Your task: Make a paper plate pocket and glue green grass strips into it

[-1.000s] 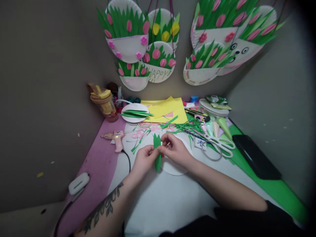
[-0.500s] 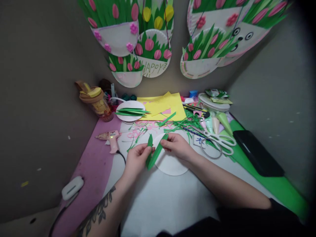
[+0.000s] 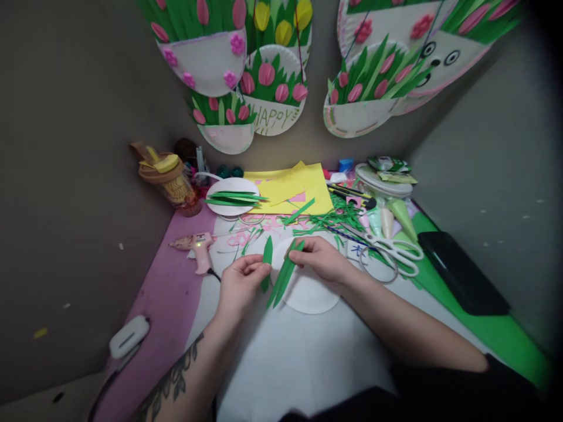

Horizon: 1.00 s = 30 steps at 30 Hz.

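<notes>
Green paper leaves are divided between your two hands above the bench. At far left, a white case lies on the purple side, with a lidded cup standing farther back. A pink glue gun rests to the right of the case, its nozzle pointing left. Behind it, a white disc carries green strips. Your left hand pinches a single leaf nearly upright between thumb and fingers. Toward the back, yellow sheets lie below hanging paper plates decorated with paper tulips. In front, a round white plate lies flat, partly covered from view by your right hand, which grips a small bundle of leaves, slanting down to the left. Farther right, green clippings are heaped near white-handled scissors and pastel cone-shaped bags. A black oblong object lies toward the right edge, on the green side.
</notes>
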{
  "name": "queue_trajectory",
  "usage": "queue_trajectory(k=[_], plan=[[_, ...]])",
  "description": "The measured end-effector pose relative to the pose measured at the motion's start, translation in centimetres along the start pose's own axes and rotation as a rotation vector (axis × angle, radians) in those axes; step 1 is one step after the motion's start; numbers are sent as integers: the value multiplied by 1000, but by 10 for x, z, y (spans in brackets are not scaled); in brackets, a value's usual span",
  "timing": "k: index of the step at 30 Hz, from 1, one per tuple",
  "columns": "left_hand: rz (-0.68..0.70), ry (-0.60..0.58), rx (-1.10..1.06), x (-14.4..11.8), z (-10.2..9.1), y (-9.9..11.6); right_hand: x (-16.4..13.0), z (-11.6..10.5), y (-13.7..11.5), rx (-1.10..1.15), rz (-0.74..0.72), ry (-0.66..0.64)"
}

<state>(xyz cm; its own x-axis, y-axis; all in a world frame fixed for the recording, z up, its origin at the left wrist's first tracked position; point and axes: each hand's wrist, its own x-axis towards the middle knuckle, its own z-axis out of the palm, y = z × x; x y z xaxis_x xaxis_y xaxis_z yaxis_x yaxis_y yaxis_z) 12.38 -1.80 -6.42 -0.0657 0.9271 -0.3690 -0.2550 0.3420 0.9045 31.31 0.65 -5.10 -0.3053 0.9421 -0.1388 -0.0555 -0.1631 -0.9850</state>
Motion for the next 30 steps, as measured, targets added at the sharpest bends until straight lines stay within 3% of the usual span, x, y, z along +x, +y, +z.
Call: queue_trajectory(k=[7, 11, 16, 20, 22, 25, 27, 30], plan=[[-86, -7, -120, 1, 2, 2, -3, 2, -5, -37, 46, -39], [-59, -7, -118, 3, 1, 6, -8, 6, -7, -57, 141, -111], [-13, 41, -218, 9, -3, 12, -19, 33, 4, -119, 252, -241], [-54, 59, -238, 10, -4, 16, -26, 52, 11, -259, 296, -362], [-50, 51, -210, 10, -3, 19, -26, 51, 9, -406, 208, -282], [43, 46, -106, 7, -3, 21, -20, 40, 3, -579, -3, 8], [103, 39, -2, 5, -2, 20, -16, 35, -1, -522, -79, 105], [148, -8, 122, -2, 0, 16, -13, 36, -1, -361, -101, 107]])
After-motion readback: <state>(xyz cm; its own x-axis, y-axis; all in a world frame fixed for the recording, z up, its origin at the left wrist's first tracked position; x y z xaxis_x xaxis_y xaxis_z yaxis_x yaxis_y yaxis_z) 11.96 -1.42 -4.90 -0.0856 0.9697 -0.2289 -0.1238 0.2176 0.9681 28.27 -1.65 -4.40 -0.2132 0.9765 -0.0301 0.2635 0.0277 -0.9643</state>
